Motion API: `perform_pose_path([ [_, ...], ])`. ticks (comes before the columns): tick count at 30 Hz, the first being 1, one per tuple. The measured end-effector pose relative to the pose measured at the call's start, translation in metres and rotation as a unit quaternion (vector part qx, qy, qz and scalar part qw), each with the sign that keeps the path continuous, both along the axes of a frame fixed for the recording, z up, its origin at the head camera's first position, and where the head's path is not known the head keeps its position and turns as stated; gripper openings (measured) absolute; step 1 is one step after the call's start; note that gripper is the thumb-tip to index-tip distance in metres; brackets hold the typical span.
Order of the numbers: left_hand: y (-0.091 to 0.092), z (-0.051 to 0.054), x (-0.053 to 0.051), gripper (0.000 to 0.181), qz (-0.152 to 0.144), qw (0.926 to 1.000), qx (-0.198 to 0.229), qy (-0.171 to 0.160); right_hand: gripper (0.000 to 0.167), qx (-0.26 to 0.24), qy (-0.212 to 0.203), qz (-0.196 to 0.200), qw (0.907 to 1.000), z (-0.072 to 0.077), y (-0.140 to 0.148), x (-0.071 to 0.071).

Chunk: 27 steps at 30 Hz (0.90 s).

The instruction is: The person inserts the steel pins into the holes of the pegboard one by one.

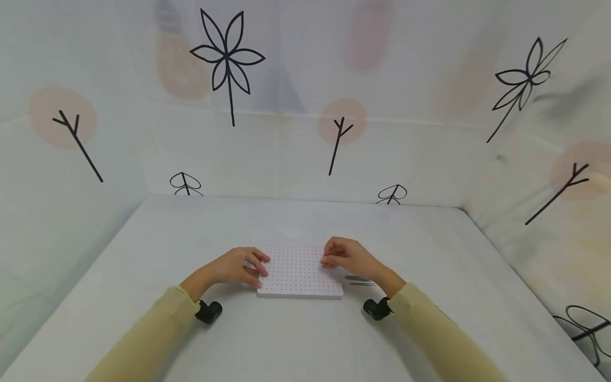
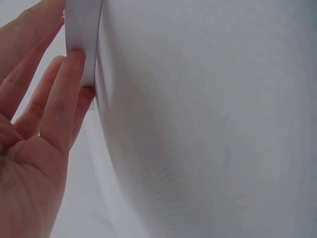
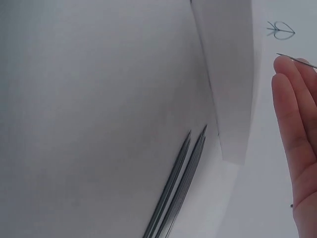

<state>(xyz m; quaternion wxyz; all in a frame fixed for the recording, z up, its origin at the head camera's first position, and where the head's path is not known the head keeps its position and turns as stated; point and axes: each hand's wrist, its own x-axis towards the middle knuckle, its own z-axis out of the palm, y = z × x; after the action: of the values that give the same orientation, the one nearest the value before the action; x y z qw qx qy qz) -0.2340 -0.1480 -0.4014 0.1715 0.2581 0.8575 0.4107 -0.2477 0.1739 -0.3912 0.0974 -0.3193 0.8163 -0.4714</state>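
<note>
A white square board [image 1: 296,273] printed with a grid of small dots lies flat on the table in the head view. At its left edge my left hand [image 1: 241,265] holds it, with fingertips on the top and the side face. The left wrist view shows a finger [image 2: 64,99] against the board's side [image 2: 81,29]. Above the board's right part, my right hand [image 1: 348,254] pinches a thin pointed metal needle [image 3: 299,61], whose tip shows past the fingertips in the right wrist view. Its other end is hidden.
Several dark, pointed metal rods [image 3: 181,183] lie side by side on the table just right of the board. White cloth covers the table [image 1: 296,339]. A printed cloth wall [image 1: 286,159] rises behind and at both sides.
</note>
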Motion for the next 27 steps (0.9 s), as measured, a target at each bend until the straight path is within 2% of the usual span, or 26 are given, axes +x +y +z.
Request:
perform_pose_path([
  [10, 0.001, 0.001, 0.001, 0.015, 0.001, 1.0, -0.005, 0.003, 0.012, 0.005, -0.014, 0.004, 0.9999, -0.002, -0.017, 0.0],
  [27, 0.002, 0.004, 0.002, 0.015, 0.008, 0.9999, -0.007, -0.001, 0.01, -0.005, -0.008, 0.036, 0.9993, -0.004, -0.044, 0.001],
])
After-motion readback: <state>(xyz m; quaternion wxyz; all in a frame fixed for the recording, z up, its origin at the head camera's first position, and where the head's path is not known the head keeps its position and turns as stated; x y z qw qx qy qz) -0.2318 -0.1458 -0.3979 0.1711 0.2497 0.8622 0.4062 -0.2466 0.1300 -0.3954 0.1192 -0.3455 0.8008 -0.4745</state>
